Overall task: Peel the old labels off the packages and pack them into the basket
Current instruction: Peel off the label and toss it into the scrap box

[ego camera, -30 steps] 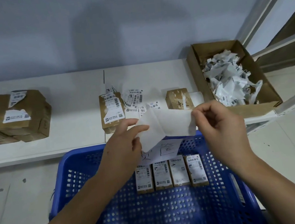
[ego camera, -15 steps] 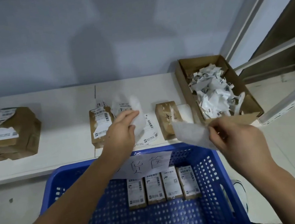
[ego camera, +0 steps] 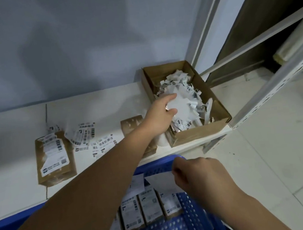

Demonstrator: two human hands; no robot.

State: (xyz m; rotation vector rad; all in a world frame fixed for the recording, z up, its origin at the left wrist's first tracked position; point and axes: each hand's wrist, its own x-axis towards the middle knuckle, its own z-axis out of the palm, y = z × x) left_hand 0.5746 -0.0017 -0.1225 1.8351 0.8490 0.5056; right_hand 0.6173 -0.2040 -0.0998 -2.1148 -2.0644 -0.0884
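Observation:
My left hand [ego camera: 161, 114] reaches across to the open cardboard box [ego camera: 202, 131] of torn label scraps and holds a white piece of label backing [ego camera: 180, 103] over it. My right hand [ego camera: 198, 174] hovers over the blue basket [ego camera: 182, 229] and pinches a white label sheet [ego camera: 161, 182]. Several small labelled packages [ego camera: 148, 205] stand in a row inside the basket. A brown package with a half-peeled label [ego camera: 53, 157] lies on the white shelf [ego camera: 8, 151]. Another small brown package [ego camera: 131, 124] sits partly behind my left arm.
Loose peeled labels [ego camera: 86, 136] lie on the shelf between the packages. A handwritten paper tag [ego camera: 136, 183] hangs on the basket's far rim. A metal rack [ego camera: 275, 73] stands at the right, with tiled floor [ego camera: 285, 155] below.
My left hand has moved right from the shelf's middle to the scrap box, carrying the white piece. My right hand has dropped over the basket with its sheet. The view has swung right.

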